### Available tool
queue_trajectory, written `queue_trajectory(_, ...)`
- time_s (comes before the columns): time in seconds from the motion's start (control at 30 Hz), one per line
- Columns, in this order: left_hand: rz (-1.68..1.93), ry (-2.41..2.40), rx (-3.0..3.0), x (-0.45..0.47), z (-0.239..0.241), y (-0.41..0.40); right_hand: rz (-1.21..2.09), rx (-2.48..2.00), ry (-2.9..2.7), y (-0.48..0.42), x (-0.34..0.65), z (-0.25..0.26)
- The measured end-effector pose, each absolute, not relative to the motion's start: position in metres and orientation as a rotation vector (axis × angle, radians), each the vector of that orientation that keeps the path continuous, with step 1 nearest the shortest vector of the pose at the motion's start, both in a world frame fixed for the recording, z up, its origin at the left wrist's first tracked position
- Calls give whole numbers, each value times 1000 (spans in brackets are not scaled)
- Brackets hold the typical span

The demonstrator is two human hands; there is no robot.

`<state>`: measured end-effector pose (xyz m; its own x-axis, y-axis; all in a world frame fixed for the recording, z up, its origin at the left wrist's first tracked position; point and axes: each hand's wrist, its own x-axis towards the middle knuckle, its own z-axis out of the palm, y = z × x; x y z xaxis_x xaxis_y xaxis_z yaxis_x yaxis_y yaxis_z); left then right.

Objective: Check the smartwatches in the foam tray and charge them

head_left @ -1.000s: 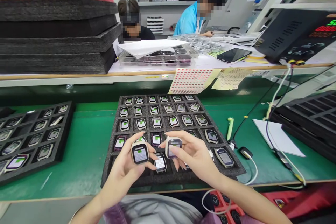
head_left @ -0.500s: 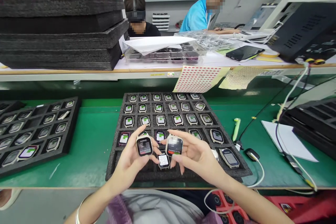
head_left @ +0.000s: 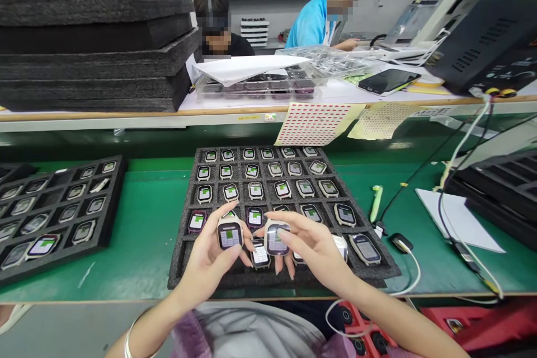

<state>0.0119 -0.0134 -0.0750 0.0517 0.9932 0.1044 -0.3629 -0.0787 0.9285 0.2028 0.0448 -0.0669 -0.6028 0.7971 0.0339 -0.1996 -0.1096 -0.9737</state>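
The left hand (head_left: 210,257) holds a pale-cased watch (head_left: 230,236) between bent fingers and thumb, its screen facing the wearer and its long axis running away from the body. The right hand (head_left: 312,246) grips a second watch (head_left: 277,239) just beside it, also screen toward the wearer, long axis nearly parallel to the first, the thumb over the right of the screen. Both are held above the front part of a dark foam tray (head_left: 235,284), whose watches lie screen up, mostly lengthwise front to back; between the hands, one lit white (head_left: 260,255) sits in its compartment. A second foam tray (head_left: 111,207) with watches stands to the left on the green bench (head_left: 145,224). To the right lie a green pen-like object (head_left: 376,204) and a black puck (head_left: 401,242) with a white cable.
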Motion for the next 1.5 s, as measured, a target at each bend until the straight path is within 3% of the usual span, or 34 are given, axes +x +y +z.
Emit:
queue_trajectory(0.33,1424,906,1029,14,-77,-7,1919,-588,-1499,42,206,-67)
queue_trajectory(0.87,1393,907,954,0,-84,-16,1738,-678,-1870,46,196,-81)
queue_trajectory(0.93,1377,891,925,-5,-89,-20,1622,-716,-2009,46,190,-86)
queue_trajectory(1.1,1283,949,935,-22,-98,-33,916,-634,-2531,43,168,-95)
queue_trajectory(1.23,1150,1198,1148,-42,-108,-44,618,-571,-2776,38,151,-96)
queue_trajectory(1.4,924,1496,1571,-63,-123,-48,431,-643,-2811,42,158,-88)
queue_trajectory(1.5,990,1423,1431,-67,-126,-48,465,-679,-2789,46,175,-83)
